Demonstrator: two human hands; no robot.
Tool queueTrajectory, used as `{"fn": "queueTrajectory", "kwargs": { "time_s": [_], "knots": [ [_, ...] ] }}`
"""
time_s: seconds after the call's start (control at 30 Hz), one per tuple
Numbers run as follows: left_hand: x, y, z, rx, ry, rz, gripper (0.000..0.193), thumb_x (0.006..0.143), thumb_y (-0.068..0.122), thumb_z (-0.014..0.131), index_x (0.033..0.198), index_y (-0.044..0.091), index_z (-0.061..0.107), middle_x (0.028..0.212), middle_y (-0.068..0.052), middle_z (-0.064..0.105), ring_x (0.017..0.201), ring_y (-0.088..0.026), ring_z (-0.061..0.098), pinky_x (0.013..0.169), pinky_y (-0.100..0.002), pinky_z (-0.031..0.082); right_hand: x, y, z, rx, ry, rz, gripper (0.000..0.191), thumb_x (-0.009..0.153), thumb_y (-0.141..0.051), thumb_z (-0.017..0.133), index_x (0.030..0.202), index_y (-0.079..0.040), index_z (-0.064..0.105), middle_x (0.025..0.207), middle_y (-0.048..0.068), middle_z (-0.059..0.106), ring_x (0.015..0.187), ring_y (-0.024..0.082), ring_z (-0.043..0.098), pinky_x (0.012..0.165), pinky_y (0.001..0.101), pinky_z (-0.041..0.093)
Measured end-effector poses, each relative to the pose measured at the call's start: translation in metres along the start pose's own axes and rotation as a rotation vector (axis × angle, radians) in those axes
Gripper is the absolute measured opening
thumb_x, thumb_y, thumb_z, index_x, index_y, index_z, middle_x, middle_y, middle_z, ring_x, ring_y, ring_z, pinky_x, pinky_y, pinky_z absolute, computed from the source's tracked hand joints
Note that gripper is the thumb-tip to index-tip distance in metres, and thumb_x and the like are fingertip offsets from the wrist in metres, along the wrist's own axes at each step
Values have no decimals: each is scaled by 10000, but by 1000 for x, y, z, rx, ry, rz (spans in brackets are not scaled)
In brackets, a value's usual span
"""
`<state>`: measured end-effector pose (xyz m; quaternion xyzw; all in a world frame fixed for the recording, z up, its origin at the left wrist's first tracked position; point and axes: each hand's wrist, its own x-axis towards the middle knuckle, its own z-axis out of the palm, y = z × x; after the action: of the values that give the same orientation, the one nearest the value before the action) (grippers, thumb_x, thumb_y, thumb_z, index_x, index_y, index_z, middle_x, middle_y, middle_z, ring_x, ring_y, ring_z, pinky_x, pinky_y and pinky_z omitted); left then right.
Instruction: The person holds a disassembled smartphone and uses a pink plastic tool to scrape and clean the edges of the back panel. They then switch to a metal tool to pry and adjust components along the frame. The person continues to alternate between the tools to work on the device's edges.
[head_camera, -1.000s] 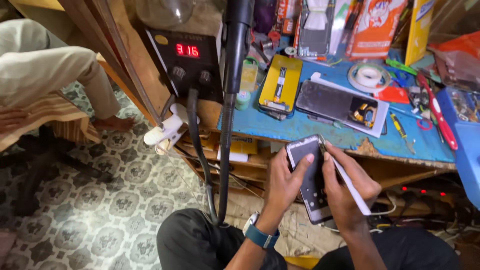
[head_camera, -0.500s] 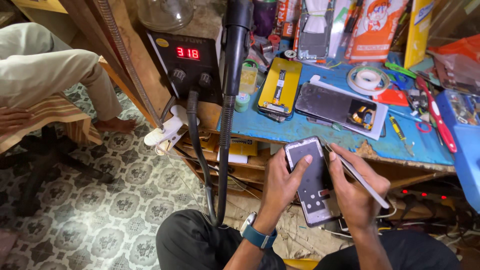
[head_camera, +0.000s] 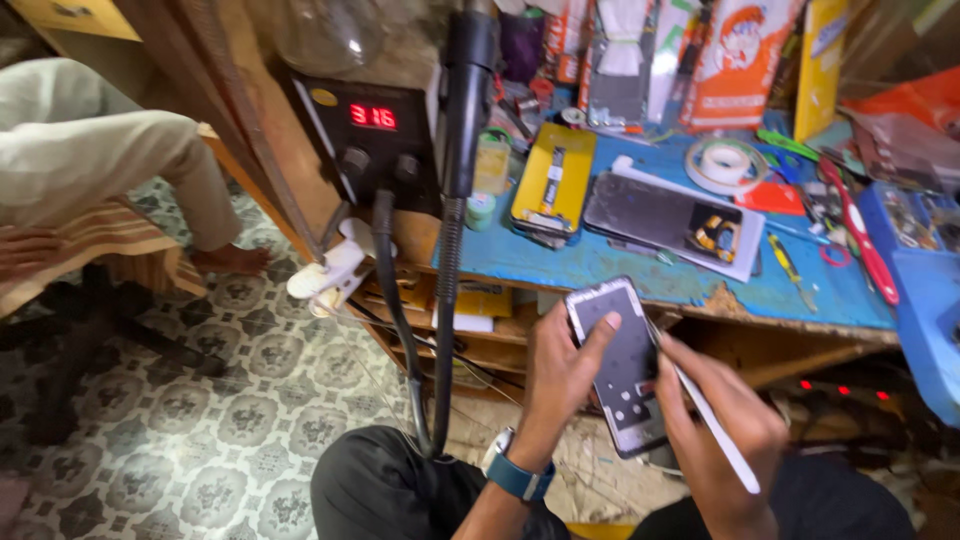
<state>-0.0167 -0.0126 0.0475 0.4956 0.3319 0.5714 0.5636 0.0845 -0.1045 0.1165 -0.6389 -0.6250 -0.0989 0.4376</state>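
Phone (head_camera: 622, 365), dark-screened with a pale frame, tilted, held above the lap just in front of the blue bench (head_camera: 640, 275) edge. Left hand (head_camera: 560, 375) wraps the phone's left side, thumb laid across the upper screen, fingers curled behind; a blue watch (head_camera: 518, 475) on that wrist. Right hand (head_camera: 715, 440) closed around a thin white tool (head_camera: 712, 435), pinched between thumb and fingers, its tip meeting the phone's right edge near the top. Bench holds: yellow phone back (head_camera: 553, 180) with a dark strip down its middle; beside it a grey opened phone (head_camera: 665, 215) lying on a white sheet; tape roll (head_camera: 725, 162) further back; red-handled tool (head_camera: 860, 235) and a small yellow-handled screwdriver (head_camera: 785, 265) towards the right; blue tray (head_camera: 925, 290) at the far right edge. Packets (head_camera: 730, 60) stand along the back. Black heat station (head_camera: 370, 140) at the bench's left end, red digits lit, two knobs below; a black handpiece (head_camera: 465, 90) hangs upright in front of it, with hoses (head_camera: 420, 320) running down past the person's dark-trousered knee (head_camera: 380, 490). White clip (head_camera: 330, 275) hangs at the bench's left corner. Patterned tile floor (head_camera: 200, 410) below. Another person's leg in light trousers (head_camera: 120, 150), bare foot on the floor, at upper left.
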Motion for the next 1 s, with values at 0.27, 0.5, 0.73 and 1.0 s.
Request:
{"fn": "queueTrajectory", "kwargs": {
  "time_s": [0.27,0.5,0.73,1.0],
  "knots": [
    [3,1,1,139,29,-74,301,889,206,747,1078,-24,703,933,-89,780,824,-132,729,740,-302,581,30,85,-67,-278,58,128,163,1118,-139,669,1032,-2,687,919,168,711,805,282,711,764,370,538],
    [1,9,9,119,45,-72,291,919,235,724,1072,-13,716,923,-82,783,816,-126,708,741,-290,569,101,195,-76,-499,-259,169,288,1004,-314,784,1045,-29,769,823,219,696,732,369,697,698,465,537],
    [1,7,10,201,62,-100,280,918,243,720,1041,-9,715,876,-79,782,766,-127,724,696,-297,574,108,212,-59,-886,-95,-38,323,934,-331,824,953,-15,761,1046,230,641,980,410,666,789,499,544],
    [-1,15,9,212,61,-136,272,933,258,695,1038,8,706,867,-82,777,739,-148,739,676,-308,585,87,149,-74,-347,151,-10,301,1111,40,492,1392,105,578,930,211,562,824,352,565,717,461,459]
  ]
}}
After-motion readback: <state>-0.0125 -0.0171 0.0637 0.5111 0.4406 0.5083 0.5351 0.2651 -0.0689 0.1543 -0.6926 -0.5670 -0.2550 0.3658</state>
